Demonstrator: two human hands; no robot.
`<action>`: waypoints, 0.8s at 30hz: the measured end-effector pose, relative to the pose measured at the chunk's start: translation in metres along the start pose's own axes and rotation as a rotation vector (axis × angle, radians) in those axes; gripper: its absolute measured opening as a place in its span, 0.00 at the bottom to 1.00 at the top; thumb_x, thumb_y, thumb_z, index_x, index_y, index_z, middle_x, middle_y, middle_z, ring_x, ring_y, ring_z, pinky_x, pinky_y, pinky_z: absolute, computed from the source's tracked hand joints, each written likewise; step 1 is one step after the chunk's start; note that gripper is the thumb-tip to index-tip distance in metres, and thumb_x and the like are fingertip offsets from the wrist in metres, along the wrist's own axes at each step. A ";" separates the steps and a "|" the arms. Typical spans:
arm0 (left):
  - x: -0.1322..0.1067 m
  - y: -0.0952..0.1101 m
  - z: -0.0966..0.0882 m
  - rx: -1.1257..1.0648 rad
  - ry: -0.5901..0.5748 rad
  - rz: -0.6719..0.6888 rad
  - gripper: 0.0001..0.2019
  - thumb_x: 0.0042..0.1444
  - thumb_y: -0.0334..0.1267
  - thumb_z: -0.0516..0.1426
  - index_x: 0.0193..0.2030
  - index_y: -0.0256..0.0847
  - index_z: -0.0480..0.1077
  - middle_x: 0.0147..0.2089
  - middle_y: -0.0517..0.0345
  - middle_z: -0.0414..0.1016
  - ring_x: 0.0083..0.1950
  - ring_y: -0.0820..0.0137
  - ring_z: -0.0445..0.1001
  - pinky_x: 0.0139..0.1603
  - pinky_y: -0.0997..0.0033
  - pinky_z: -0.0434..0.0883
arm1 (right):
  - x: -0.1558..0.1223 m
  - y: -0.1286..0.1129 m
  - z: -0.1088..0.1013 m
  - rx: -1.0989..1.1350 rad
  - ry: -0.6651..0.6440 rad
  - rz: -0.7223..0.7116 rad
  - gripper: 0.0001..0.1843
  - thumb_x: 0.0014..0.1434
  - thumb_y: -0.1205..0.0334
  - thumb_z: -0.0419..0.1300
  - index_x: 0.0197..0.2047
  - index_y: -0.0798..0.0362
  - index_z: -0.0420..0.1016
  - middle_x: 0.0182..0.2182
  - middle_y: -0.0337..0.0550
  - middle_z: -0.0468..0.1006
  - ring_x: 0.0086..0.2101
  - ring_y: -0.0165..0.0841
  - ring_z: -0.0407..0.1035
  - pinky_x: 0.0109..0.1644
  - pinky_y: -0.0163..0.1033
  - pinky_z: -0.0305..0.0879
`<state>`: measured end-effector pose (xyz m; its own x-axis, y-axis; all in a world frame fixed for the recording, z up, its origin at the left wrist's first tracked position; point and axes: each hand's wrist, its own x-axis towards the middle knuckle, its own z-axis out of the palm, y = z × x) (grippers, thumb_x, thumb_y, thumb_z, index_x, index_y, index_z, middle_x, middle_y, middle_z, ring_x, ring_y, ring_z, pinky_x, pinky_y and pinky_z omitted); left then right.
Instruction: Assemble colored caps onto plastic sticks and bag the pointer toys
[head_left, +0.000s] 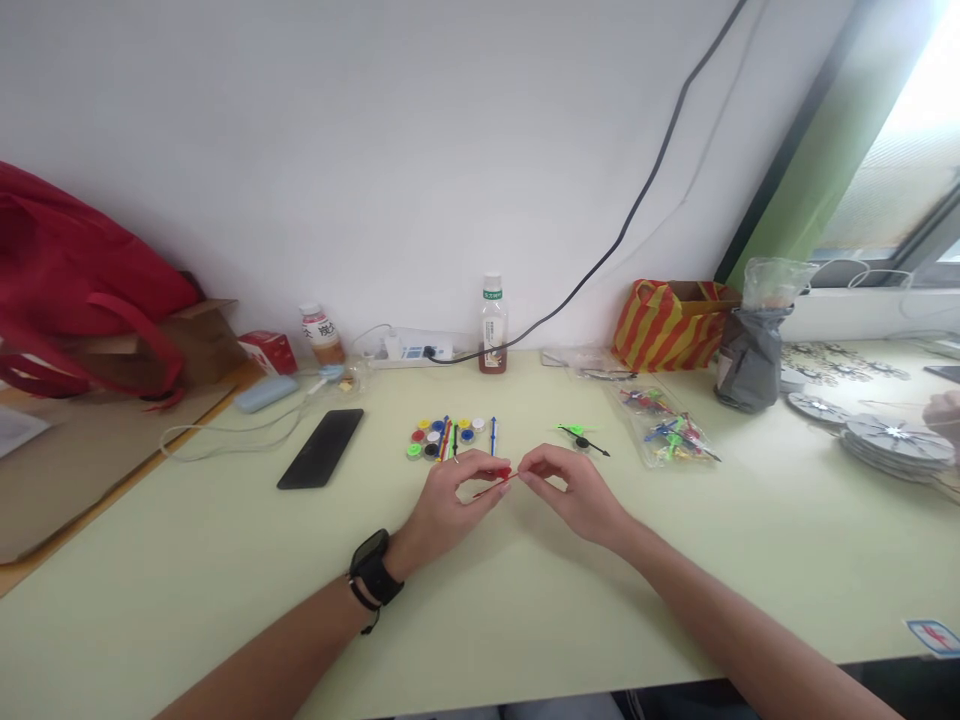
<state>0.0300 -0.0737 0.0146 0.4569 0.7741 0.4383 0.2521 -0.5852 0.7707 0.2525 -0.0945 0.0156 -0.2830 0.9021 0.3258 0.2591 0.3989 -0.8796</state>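
Observation:
Above the middle of the table my left hand (454,490) pinches a small red plastic piece with a thin red arrow pointer (491,489) beside it. My right hand (574,490) has thumb and forefinger closed on the pointer's right end. The fingertips partly hide how the red parts fit together. Just beyond my left hand lie several small round coloured discs (425,437) and a few arrow pointers, including a blue arrow (493,436). Past my right hand rests a spinner (582,442) with green and black pointers.
A black phone (321,449) lies to the left. Bags of coloured pointers (679,440) lie right of the spinner. A bottle (493,330) and power strip (412,349) stand by the wall. At far right, another person's hand (943,412) is near stacked grey discs (896,445).

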 end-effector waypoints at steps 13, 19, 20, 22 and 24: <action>0.000 0.003 -0.004 0.129 -0.020 0.077 0.08 0.66 0.38 0.61 0.49 0.48 0.80 0.47 0.56 0.85 0.48 0.63 0.82 0.50 0.63 0.76 | 0.004 -0.004 -0.006 0.238 0.012 0.100 0.14 0.64 0.47 0.64 0.41 0.49 0.76 0.31 0.39 0.72 0.31 0.33 0.65 0.35 0.40 0.64; 0.000 0.006 -0.003 0.051 -0.016 0.051 0.05 0.63 0.38 0.64 0.45 0.45 0.80 0.43 0.54 0.84 0.45 0.63 0.82 0.49 0.62 0.77 | 0.004 -0.007 -0.005 0.277 0.023 0.118 0.14 0.63 0.47 0.65 0.40 0.49 0.76 0.32 0.39 0.72 0.32 0.33 0.66 0.36 0.40 0.66; -0.001 0.006 -0.002 0.028 -0.008 0.046 0.05 0.62 0.38 0.65 0.44 0.45 0.80 0.44 0.53 0.84 0.46 0.63 0.82 0.50 0.62 0.77 | 0.004 -0.008 -0.005 0.279 0.030 0.121 0.14 0.63 0.48 0.66 0.40 0.49 0.76 0.32 0.39 0.72 0.32 0.33 0.66 0.36 0.41 0.66; -0.002 0.007 0.000 -0.048 -0.012 0.019 0.06 0.60 0.39 0.66 0.43 0.43 0.80 0.50 0.50 0.83 0.51 0.61 0.81 0.53 0.60 0.77 | 0.004 -0.008 -0.005 0.279 0.040 0.126 0.13 0.63 0.48 0.65 0.39 0.49 0.76 0.32 0.39 0.72 0.32 0.33 0.66 0.37 0.41 0.67; -0.002 0.006 0.002 -0.162 -0.049 -0.033 0.07 0.61 0.40 0.66 0.43 0.42 0.80 0.55 0.46 0.81 0.56 0.59 0.79 0.57 0.59 0.77 | 0.005 -0.008 -0.005 0.275 0.044 0.129 0.13 0.63 0.49 0.65 0.39 0.49 0.76 0.32 0.40 0.73 0.32 0.33 0.67 0.38 0.41 0.67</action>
<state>0.0319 -0.0797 0.0178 0.4923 0.7772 0.3918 0.1282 -0.5100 0.8506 0.2533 -0.0929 0.0259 -0.2223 0.9511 0.2143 0.0292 0.2262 -0.9737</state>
